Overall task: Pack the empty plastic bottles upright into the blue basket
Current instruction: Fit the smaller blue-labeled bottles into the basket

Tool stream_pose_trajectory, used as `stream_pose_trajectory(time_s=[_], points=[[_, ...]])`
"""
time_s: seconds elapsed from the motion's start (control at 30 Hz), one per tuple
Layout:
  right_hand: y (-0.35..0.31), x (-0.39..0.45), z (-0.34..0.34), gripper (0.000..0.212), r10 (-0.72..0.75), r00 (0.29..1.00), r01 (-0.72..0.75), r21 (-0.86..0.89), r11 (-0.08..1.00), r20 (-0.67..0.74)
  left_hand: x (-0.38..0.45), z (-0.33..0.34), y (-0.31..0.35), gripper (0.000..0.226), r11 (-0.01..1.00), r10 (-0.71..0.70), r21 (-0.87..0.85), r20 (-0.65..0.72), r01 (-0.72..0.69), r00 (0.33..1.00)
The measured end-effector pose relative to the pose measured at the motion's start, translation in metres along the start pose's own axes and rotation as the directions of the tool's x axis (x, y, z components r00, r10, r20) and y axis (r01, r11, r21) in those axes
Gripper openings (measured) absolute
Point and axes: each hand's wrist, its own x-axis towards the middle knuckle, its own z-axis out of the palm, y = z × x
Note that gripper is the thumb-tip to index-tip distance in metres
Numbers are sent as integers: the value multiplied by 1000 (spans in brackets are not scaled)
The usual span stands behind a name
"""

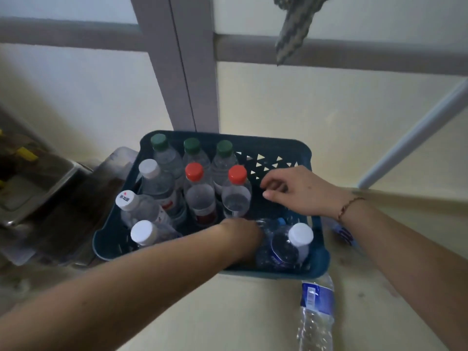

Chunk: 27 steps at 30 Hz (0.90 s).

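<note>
The blue basket (317, 259) on the floor holds about ten capped bottles, most upright, a white-capped one (291, 245) in the near right corner. The left hand (243, 231) reaches down beside it, fingers hidden, so I cannot tell their grip; a nudge could topple neighbours. The right hand (298, 191) hovers loosely open over the empty gap, while another bottle (316, 310) lies outside.

Cream floor (253, 312), grey-framed pale wall panels (192, 72), dim light.
</note>
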Motion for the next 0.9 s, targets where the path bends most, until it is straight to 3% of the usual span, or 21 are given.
stream_pose_trajectory(time_s=[0.1, 0.2, 0.33, 0.47, 0.9], points=[[2, 9, 10, 17, 6, 983, 53, -316, 947, 184, 8, -11, -6, 60, 993, 38, 111, 35, -42, 999], [-6, 23, 23, 20, 164, 875, 155, -583, 797, 455, 18, -8, -11, 71, 988, 37, 146, 50, -44, 998], [-1, 42, 29, 29, 328, 705, 259, -659, 706, 629, 22, -1, -11, 68, 996, 15, 89, 26, -17, 1000], [0, 53, 40, 36, 428, 623, 279, -697, 661, 655, 18, 1, -12, 73, 999, 19, 46, 4, -19, 1000], [7, 54, 54, 33, 376, 683, 251, -684, 685, 626, 11, 3, -14, 61, 1000, -9, 1, -21, 9, 1000]])
